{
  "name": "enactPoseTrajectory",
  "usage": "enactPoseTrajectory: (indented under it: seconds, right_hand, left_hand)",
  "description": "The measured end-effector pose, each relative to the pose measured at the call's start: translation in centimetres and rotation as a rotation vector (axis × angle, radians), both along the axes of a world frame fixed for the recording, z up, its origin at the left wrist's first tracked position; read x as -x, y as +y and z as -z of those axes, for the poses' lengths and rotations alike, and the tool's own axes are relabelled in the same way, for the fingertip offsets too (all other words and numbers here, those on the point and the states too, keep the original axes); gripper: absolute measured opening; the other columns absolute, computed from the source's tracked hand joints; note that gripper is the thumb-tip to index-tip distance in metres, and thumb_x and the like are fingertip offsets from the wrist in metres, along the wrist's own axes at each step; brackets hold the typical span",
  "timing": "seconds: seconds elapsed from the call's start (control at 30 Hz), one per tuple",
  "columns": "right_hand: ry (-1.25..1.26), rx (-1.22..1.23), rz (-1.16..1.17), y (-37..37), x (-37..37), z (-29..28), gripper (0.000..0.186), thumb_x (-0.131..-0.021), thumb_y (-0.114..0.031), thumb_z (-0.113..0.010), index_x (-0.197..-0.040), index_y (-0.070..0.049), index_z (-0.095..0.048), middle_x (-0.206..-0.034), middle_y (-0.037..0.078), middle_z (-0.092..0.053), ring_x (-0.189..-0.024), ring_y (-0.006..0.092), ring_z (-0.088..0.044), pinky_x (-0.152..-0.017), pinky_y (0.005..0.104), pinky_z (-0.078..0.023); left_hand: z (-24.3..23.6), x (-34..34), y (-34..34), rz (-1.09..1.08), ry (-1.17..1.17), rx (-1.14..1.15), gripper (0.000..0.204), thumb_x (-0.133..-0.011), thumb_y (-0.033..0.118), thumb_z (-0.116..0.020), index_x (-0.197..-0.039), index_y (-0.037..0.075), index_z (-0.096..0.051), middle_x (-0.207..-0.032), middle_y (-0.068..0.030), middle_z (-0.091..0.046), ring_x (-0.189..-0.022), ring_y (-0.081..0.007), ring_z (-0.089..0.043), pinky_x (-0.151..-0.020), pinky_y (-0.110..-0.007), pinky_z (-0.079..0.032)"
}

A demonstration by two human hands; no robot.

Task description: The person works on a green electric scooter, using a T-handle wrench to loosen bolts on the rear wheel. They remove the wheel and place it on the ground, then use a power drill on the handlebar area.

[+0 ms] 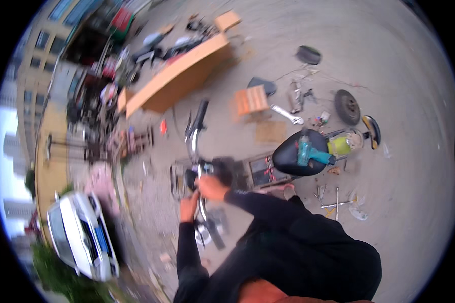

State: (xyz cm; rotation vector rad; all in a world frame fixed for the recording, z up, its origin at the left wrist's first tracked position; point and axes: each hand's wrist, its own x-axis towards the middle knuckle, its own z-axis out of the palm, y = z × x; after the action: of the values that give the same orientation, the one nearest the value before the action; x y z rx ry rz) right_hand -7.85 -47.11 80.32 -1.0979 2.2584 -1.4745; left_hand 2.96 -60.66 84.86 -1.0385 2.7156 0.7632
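Both my hands meet at the middle of the handlebar of a small electric scooter that stands crosswise before me. My left hand [188,208] is closed, its fingertips pinched together below the bar's centre. Just above it, my right hand [213,188] is closed near the round dark headlamp [190,178]. What lies between the fingers of either hand is too small and blurred to make out. One black handlebar grip [201,112] points away from me. On the black seat [284,157] rests a teal cordless power tool [308,152]. Red wires show in the open floor compartment [263,170].
Right of the scooter lie a loose wheel [347,107], a large wrench [287,115] and a cross-shaped lug wrench [337,204]. A slatted wooden stool [252,100] and a long orange-brown board [179,73] stand beyond. A white car [83,237] is parked at left.
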Motion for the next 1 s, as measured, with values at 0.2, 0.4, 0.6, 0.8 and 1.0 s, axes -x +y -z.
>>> enactPoseTrajectory:
  seconds: [0.2, 0.4, 0.6, 0.8, 1.0]
  right_hand:
    - [-0.181, 0.203, 0.048, 2.3, 0.4, 0.9, 0.022, -0.081, 0.001, -0.057, -0.102, -0.002, -0.062, -0.09, 0.022, -0.066, -0.086, 0.0406, -0.065, -0.074, 0.0447, -0.051]
    - [-0.446, 0.061, -0.1, 3.4, 0.1, -2.3, 0.027, -0.087, 0.001, -0.054, -0.113, -0.002, -0.061, -0.101, 0.018, -0.07, -0.098, 0.0331, -0.068, -0.088, 0.0387, -0.051]
    - [-0.265, -0.135, -0.063, 2.3, 0.6, -5.7, 0.02, -0.087, -0.014, -0.06, -0.1, -0.001, -0.067, -0.097, 0.02, -0.07, -0.093, 0.0353, -0.068, -0.082, 0.0404, -0.052]
    - [-0.002, -0.432, -0.136, -2.0, 1.9, -7.7, 0.021, -0.081, -0.016, -0.061, -0.09, 0.0, -0.071, -0.085, 0.023, -0.069, -0.083, 0.0359, -0.07, -0.07, 0.0473, -0.054]
    - [0.14, -0.359, 0.003, -3.2, 0.8, -5.5, 0.016, -0.08, -0.014, -0.06, -0.086, -0.003, -0.07, -0.082, 0.019, -0.07, -0.076, 0.0333, -0.07, -0.064, 0.045, -0.055]
  left_hand:
    - [-2.7, 0.7, 1.2, -0.08, 0.131, -0.325, 0.035, -0.087, 0.03, -0.065, -0.082, -0.005, -0.068, -0.061, -0.0025, -0.053, -0.057, -0.0107, -0.047, -0.051, -0.032, -0.039]
    - [-3.8, -0.5, 2.0, -0.39, 0.09, -0.398, 0.038, -0.087, 0.032, -0.058, -0.096, -0.003, -0.072, -0.074, -0.0093, -0.064, -0.066, -0.0216, -0.058, -0.06, -0.035, -0.044]
    - [-3.2, 0.0, 1.4, -0.282, -0.025, -0.052, 0.059, -0.089, 0.049, -0.05, -0.086, -0.007, -0.07, -0.089, -0.0323, -0.066, -0.093, -0.0468, -0.064, -0.085, -0.05, -0.047]
    - [-3.2, 2.9, 0.2, -0.289, 0.016, 0.116, 0.083, -0.087, 0.068, -0.046, -0.088, -0.011, -0.07, -0.091, -0.0355, -0.065, -0.096, -0.0474, -0.064, -0.087, -0.051, -0.048]
    - [-2.7, 6.6, -3.1, -0.147, -0.162, 0.066, 0.09, -0.079, 0.076, -0.054, -0.09, -0.012, -0.07, -0.094, -0.035, -0.066, -0.097, -0.0455, -0.066, -0.086, -0.048, -0.05]
